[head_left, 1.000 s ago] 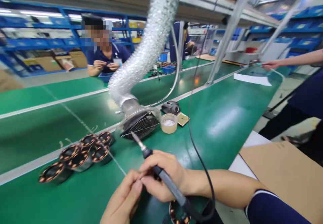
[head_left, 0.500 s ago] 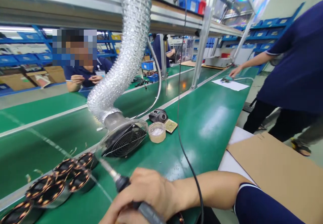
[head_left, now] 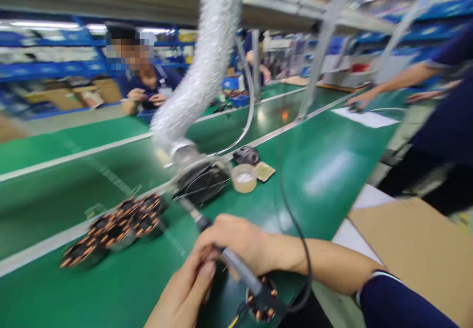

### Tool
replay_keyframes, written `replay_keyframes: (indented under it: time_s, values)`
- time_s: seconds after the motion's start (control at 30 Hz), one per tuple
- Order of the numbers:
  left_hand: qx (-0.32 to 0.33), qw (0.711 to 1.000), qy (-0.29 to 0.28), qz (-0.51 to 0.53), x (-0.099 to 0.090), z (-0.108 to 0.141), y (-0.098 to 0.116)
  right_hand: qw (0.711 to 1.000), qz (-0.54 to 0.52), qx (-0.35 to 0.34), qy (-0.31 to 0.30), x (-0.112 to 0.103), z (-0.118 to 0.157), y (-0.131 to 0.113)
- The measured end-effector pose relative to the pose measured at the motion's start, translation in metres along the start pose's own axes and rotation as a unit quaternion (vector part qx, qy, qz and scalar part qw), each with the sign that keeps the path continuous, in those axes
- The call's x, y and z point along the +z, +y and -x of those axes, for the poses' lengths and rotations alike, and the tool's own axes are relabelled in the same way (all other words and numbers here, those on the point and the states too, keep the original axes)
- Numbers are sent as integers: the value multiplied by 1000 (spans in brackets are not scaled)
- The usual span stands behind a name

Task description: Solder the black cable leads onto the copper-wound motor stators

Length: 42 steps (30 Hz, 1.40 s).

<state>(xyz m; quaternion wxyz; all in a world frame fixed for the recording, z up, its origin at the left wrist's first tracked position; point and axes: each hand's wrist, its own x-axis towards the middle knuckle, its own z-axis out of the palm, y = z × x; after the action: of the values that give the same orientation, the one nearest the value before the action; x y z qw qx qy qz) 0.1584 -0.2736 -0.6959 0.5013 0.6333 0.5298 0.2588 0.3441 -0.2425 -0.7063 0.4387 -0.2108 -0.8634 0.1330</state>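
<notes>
My right hand [head_left: 236, 242] is closed around a soldering iron [head_left: 242, 269]. The iron's metal tip points up and left, towards the fan of a fume extractor [head_left: 205, 182], and its black cable loops back over my forearm. Close against the right hand is my left hand [head_left: 190, 286], thumb and fingers pressed together; what they pinch, if anything, is hidden. Below the iron's handle lies a copper-wound motor stator [head_left: 262, 301] with yellow and dark wires, partly covered. More stators [head_left: 118, 229] stand grouped to the left on the green bench [head_left: 148, 288].
A round tub of whitish material [head_left: 244, 178], a yellow sponge tray [head_left: 265, 171] and a dark iron holder [head_left: 246, 155] sit beside the fan. A silver duct [head_left: 207, 57] hangs above. Cardboard [head_left: 414, 239] lies at right. One co-worker sits opposite; another reaches over white paper [head_left: 369, 117].
The view has swung, so the bench things appear further right. My left hand now shows more fully against the right hand, and the stator below has come into view. The iron stays in my right hand.
</notes>
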Motion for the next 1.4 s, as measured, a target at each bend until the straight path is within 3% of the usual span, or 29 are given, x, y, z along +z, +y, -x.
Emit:
replay_keyframes:
  time_s: [0.07,0.23,0.57,0.73,0.83,1.03,1.17,1.4]
  values:
    - [9,999,-49,-12,-1,4,4,998,-2,55,34,-6,2,-5]
    - [-4,992,-100,83,-7,-2,-2,993,-51,105,20,-16,3,-3]
    - [-49,963,-119,236,0,-8,-8,998,-24,65,3,-10,3,-4]
    - [-102,938,-133,304,1,-10,-5,999,6,32,18,-4,4,-5]
    - [-125,932,-112,320,3,-12,-4,998,26,31,37,-4,3,-7]
    - [-156,932,-47,323,9,-17,-4,989,46,116,78,-24,16,-16]
    - [-155,933,-22,324,11,-18,-4,983,27,138,121,-34,30,-18]
    - [-145,941,-14,305,12,-19,-4,958,-36,223,178,-33,41,-13]
